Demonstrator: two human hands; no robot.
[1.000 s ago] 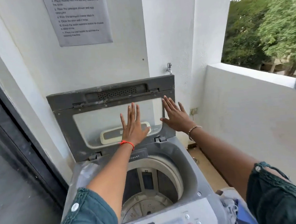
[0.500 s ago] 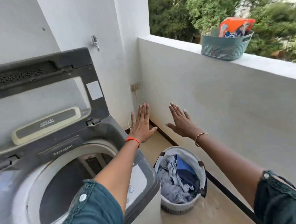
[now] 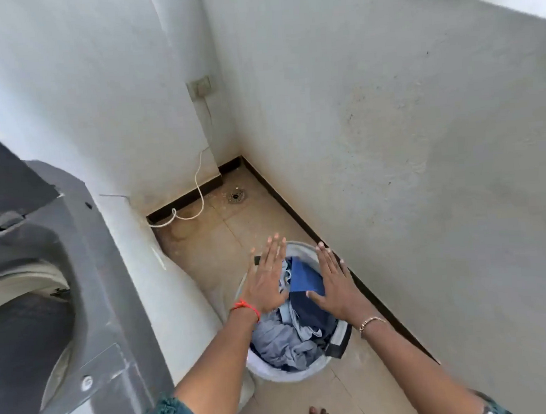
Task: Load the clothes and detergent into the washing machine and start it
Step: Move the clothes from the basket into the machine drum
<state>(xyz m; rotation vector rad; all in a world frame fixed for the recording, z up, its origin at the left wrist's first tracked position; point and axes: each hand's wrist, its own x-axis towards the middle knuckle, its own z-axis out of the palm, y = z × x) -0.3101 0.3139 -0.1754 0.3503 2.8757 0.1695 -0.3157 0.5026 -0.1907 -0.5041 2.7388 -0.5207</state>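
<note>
A bare balcony corner: tan tiled floor (image 3: pixel 209 243), white walls. The left hand (image 3: pixel 266 285) and right hand (image 3: pixel 337 286) are held flat, fingers straight and slightly spread, gripping nothing. Just beneath the fingers sits the laundry basket (image 3: pixel 277 373), heaped with blue and grey clothes (image 3: pixel 281 338). Well left of the fingers, the washing machine (image 3: pixel 102 283) stands open.

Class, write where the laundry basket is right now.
In the head view, the laundry basket stands on the floor at lower centre, between the washing machine on its left and the balcony wall on its right, beneath the left hand and right hand.
</note>
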